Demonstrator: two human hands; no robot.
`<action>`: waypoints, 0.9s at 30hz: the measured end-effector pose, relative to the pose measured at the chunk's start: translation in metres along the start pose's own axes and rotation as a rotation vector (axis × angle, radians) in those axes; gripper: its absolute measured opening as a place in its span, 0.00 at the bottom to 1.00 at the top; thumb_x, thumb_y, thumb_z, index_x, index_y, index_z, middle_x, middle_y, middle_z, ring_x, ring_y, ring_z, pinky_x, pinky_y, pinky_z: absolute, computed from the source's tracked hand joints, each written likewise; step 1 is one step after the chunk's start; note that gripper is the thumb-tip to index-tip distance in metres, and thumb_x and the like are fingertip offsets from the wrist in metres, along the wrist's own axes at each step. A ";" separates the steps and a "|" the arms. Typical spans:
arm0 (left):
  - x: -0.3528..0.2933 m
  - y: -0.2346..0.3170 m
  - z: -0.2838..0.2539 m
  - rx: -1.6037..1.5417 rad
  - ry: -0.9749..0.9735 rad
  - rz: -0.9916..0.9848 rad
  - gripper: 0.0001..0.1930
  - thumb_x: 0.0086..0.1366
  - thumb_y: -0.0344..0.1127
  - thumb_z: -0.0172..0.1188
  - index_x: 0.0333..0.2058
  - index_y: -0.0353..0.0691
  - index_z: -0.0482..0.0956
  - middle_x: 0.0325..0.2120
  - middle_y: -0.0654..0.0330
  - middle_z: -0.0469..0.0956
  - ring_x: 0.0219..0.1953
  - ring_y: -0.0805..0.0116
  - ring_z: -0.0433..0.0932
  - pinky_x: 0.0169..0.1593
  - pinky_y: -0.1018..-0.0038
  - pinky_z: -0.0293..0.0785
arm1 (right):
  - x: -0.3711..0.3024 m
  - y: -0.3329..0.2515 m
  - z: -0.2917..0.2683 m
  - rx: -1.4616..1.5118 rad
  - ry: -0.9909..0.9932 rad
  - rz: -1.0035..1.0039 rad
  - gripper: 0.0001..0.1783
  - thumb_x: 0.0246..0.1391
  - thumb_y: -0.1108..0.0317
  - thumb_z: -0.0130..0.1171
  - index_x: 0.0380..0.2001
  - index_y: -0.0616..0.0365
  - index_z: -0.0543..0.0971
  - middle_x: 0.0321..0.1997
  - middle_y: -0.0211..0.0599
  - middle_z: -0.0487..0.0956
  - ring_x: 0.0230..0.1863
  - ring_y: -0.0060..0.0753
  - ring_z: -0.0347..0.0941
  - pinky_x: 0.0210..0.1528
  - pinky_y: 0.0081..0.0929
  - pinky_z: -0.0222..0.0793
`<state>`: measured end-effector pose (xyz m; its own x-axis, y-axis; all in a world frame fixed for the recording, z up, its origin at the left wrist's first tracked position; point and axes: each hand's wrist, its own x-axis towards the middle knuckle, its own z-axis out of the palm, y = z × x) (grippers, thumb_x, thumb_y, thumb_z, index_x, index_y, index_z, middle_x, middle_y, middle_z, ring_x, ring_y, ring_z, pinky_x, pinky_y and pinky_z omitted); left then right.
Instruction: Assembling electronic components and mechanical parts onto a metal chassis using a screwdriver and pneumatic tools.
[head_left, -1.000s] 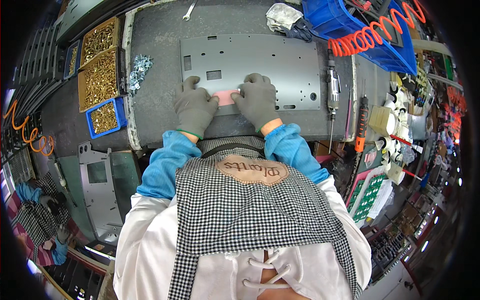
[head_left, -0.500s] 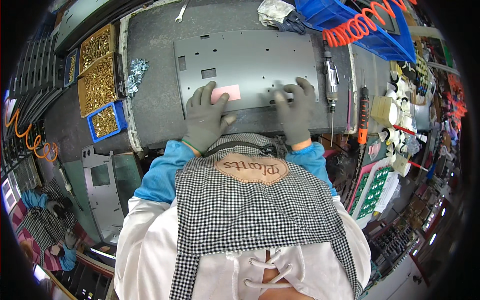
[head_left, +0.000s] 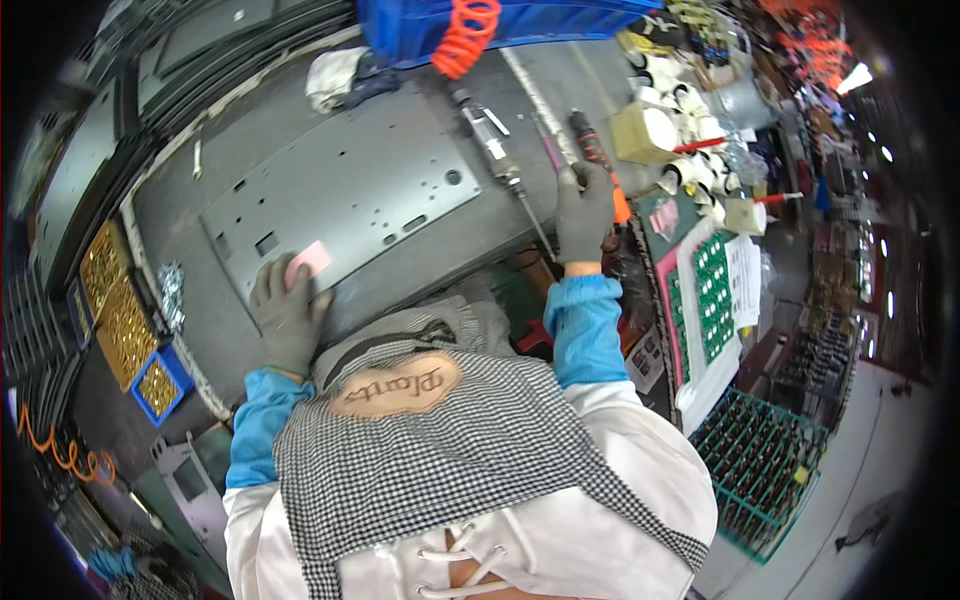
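The left hand [head_left: 288, 315], gloved in grey, lies flat and open on the near corner of the grey metal panel [head_left: 350, 200], fingers beside a pink label [head_left: 308, 262]. The right hand [head_left: 583, 212] reaches out over the surface's [head_left: 215, 330] right edge, its grip curled around the screwdriver [head_left: 598, 160] with the orange-and-black handle.

A large grey sheet-metal panel [head_left: 350, 195] lies flat on my tabletop, tilted so its long edge runs from lower left up to the right. Small round holes and rectangular cutouts dot its surface. A small pink label [head_left: 308, 261] sits near its lower left corner. To the right, beside the panel's edge, lies a screwdriver [head_left: 598, 160] with a black and orange handle.
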<state>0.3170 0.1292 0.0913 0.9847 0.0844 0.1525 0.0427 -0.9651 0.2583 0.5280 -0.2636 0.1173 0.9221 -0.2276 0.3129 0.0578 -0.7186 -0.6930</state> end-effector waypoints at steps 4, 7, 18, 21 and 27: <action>0.002 -0.002 0.000 0.070 -0.053 0.003 0.26 0.57 0.48 0.69 0.52 0.43 0.79 0.63 0.54 0.69 0.67 0.44 0.62 0.67 0.48 0.57 | 0.049 0.059 0.007 -0.394 -0.185 -0.119 0.16 0.59 0.57 0.60 0.42 0.57 0.81 0.37 0.48 0.83 0.42 0.54 0.81 0.46 0.46 0.75; 0.005 0.003 0.000 0.055 -0.082 -0.020 0.27 0.58 0.48 0.68 0.53 0.43 0.79 0.64 0.53 0.67 0.68 0.42 0.60 0.68 0.48 0.56 | 0.071 0.068 0.038 -0.764 -0.371 -0.239 0.16 0.66 0.54 0.53 0.46 0.52 0.79 0.41 0.55 0.83 0.42 0.57 0.81 0.43 0.50 0.76; -0.038 -0.011 0.011 -0.064 0.232 -0.290 0.31 0.55 0.50 0.69 0.56 0.45 0.76 0.64 0.51 0.67 0.68 0.42 0.60 0.67 0.47 0.59 | 0.045 -0.078 0.007 0.480 -0.816 -0.039 0.29 0.58 0.70 0.51 0.65 0.52 0.74 0.51 0.41 0.81 0.51 0.33 0.77 0.53 0.30 0.72; -0.046 -0.012 0.022 -0.046 0.208 -0.299 0.31 0.55 0.51 0.70 0.56 0.46 0.77 0.64 0.52 0.67 0.69 0.44 0.59 0.67 0.48 0.59 | -0.031 -0.156 0.032 0.639 -1.032 -0.149 0.22 0.59 0.69 0.59 0.57 0.60 0.79 0.50 0.36 0.80 0.50 0.29 0.74 0.54 0.27 0.71; -0.046 -0.021 0.021 -0.072 0.185 -0.275 0.29 0.55 0.51 0.69 0.54 0.48 0.79 0.65 0.54 0.67 0.69 0.48 0.59 0.66 0.49 0.59 | -0.140 -0.190 0.108 0.686 -1.036 -0.133 0.18 0.60 0.59 0.65 0.46 0.61 0.83 0.46 0.43 0.84 0.48 0.35 0.79 0.51 0.31 0.74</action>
<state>0.2742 0.1406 0.0591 0.8904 0.3888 0.2366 0.2837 -0.8807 0.3794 0.4292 -0.0243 0.1355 0.7431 0.6683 -0.0354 0.0741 -0.1347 -0.9881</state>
